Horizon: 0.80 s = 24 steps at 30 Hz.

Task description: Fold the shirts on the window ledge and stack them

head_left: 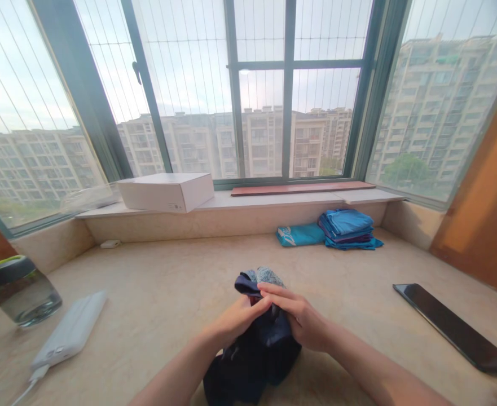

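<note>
Cloth bundle (252, 361), dark navy with a patterned grey part (270, 275), lies over the pale counter (155, 293), left hand (240, 318) and right hand (306, 320) clasping its upper end, looks soft, light, hard to damage, and probably grips best at its folded navy edge (245, 285).

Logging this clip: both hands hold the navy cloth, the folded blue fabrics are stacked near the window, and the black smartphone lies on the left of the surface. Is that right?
Not quite: the head view shows the black smartphone on the right of the surface. The left hand and right hand do hold the navy cloth, and the folded blue fabrics are stacked near the window.
</note>
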{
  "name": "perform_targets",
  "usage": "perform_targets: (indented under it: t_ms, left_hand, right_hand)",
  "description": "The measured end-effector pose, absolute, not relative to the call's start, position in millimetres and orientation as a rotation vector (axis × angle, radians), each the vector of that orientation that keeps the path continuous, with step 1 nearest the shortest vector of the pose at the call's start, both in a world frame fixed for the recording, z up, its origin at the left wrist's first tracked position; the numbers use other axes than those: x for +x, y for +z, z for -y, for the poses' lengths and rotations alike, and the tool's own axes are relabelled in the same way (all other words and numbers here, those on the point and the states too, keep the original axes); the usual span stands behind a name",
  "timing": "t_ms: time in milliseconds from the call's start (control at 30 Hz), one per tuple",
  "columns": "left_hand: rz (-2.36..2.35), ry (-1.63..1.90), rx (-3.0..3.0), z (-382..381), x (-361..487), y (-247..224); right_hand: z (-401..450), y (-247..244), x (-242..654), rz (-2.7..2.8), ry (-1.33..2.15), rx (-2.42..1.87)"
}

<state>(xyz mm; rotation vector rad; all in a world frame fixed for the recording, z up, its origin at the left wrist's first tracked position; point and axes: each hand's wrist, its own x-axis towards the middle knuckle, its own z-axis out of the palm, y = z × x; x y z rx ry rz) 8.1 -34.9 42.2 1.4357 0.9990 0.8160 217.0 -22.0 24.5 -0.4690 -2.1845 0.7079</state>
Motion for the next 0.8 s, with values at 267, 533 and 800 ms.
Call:
perform_targets:
  t_ms: [267, 533, 800]
  left_hand:
    - [-1.032, 0.759, 1.739, 33.7, 8.5, 39.7]
    - [-1.188, 1.12, 1.741, 18.7, 7.0, 30.4]
    - [-1.283, 1.645, 1.464, 0.5, -21.1, 41.3]
  right_hand:
    - [22.5, 18.0, 214.8, 1.965, 0.769, -0.608]
    - [-12.6, -2.7, 230.4, 2.052, 0.5, -1.103]
    - [-26.4, -7.1, 243.1, 2.244, 0.388, -1.24]
